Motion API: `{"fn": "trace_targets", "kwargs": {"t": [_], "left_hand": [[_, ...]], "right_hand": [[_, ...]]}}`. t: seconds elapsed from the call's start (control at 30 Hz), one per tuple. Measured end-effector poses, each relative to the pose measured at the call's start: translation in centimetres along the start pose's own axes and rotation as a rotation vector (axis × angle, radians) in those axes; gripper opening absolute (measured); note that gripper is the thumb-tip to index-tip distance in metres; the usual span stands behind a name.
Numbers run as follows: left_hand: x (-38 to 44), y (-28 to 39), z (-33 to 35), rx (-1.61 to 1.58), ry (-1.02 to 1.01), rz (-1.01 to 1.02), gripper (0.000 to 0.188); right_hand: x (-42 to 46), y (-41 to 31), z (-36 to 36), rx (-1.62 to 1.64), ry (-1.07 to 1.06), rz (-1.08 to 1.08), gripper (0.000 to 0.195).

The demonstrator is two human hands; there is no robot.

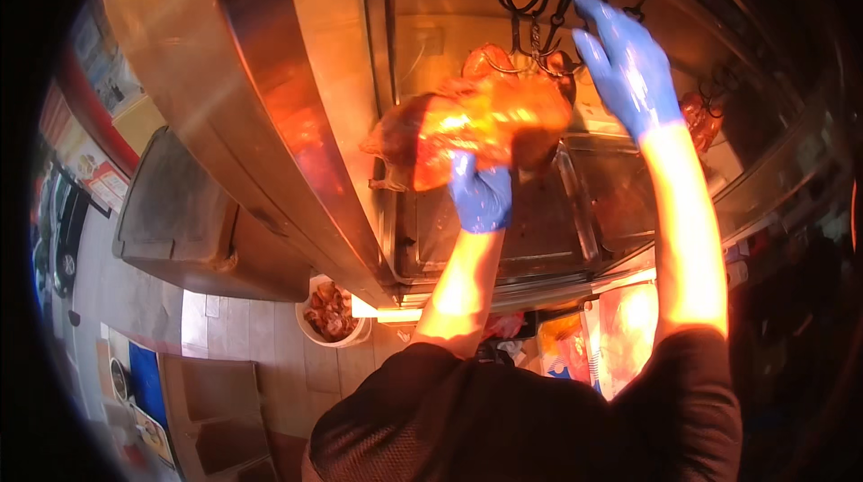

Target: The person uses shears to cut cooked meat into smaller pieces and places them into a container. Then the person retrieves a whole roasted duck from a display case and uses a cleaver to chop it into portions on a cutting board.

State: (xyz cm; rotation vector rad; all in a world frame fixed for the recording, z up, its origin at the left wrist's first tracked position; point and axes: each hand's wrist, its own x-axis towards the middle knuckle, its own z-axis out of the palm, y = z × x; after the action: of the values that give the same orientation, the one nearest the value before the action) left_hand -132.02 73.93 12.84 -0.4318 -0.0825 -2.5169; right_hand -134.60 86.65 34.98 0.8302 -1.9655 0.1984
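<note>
A glazed, roasted piece of poultry or meat (pixel 492 111) hangs from black metal hooks (pixel 526 3) in a lit display cabinet. My left hand (pixel 480 195), in a blue glove, is at its lower edge, with the thumb up against the meat; the fingers are partly hidden, so its grip cannot be told. My right hand (pixel 627 67), also blue-gloved, is raised to the right of the meat beside the hooks, its thumb and fingers apart. Whether it touches a hook is unclear. Metal trays (pixel 539 226) lie below the meat.
More roasted meat (pixel 702 121) hangs at the right. The cabinet's metal frame (pixel 270 165) slants down the left side. Outside stand a large lidded bin (pixel 179 192), a white bucket (pixel 364 333) with meat scraps, and a cardboard box (pixel 209 381).
</note>
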Motion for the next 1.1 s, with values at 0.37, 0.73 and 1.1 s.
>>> {"fn": "trace_targets", "kwargs": {"t": [0.37,0.73,1.1], "left_hand": [[-22.6,5.1,-7.9,-0.138,0.202,-0.840,0.021],[-36.7,17.0,4.4,0.534,0.249,-0.247,0.071],[-59.3,48.4,12.0,0.464,0.528,0.565,0.060]], "right_hand": [[-32.0,-7.5,-6.5,1.178,-0.976,0.839,0.083],[-42.2,-15.6,-6.2,1.928,-1.344,0.877,0.059],[-31.6,-58.0,-21.6,1.988,-1.485,-0.362,0.077]]}}
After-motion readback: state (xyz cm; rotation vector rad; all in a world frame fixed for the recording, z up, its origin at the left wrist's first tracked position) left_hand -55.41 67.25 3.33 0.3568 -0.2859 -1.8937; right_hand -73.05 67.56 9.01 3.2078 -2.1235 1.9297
